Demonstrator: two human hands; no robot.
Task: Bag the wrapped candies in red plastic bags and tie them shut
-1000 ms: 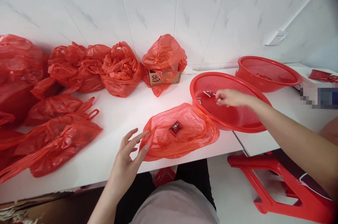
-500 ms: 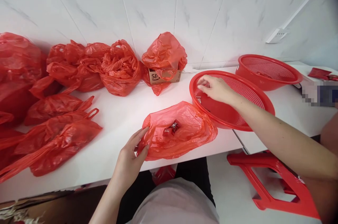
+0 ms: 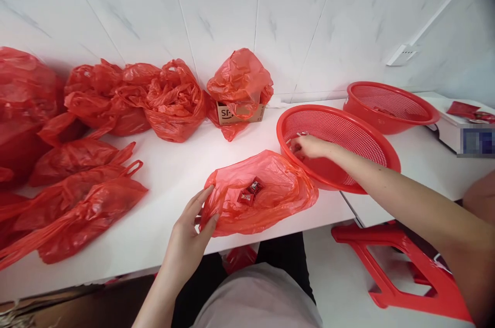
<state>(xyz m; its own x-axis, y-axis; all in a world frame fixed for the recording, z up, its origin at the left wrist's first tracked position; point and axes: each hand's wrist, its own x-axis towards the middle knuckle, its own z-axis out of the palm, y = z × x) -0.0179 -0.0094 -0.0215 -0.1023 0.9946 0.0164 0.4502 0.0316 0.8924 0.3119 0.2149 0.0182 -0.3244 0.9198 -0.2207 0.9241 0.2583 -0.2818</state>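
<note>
My left hand [image 3: 196,218] holds the left edge of a red plastic bag [image 3: 278,189], thumb and fingers around its rim. The bag's mouth gapes upward on the white table, with two small wrapped packets [image 3: 247,197] inside, dark red with white print. My right hand [image 3: 309,147] reaches into the near red plastic colander [image 3: 340,121], at its left inner side. Its fingers are curled, and what they hold, if anything, is too dark and small to make out. My right forearm crosses the colander's rim.
Several filled red bags [image 3: 176,106] crowd the left and back of the table. Another red bag [image 3: 242,78] sits on a cardboard box [image 3: 235,115] by the wall. A second colander [image 3: 390,111] stands at the back right. Below the table is a red stool [image 3: 406,261].
My right hand has dropped from the colander's rim level down into it, its fingers now curled. A second packet shows plainly in the bag. My left hand stays on the bag's edge.
</note>
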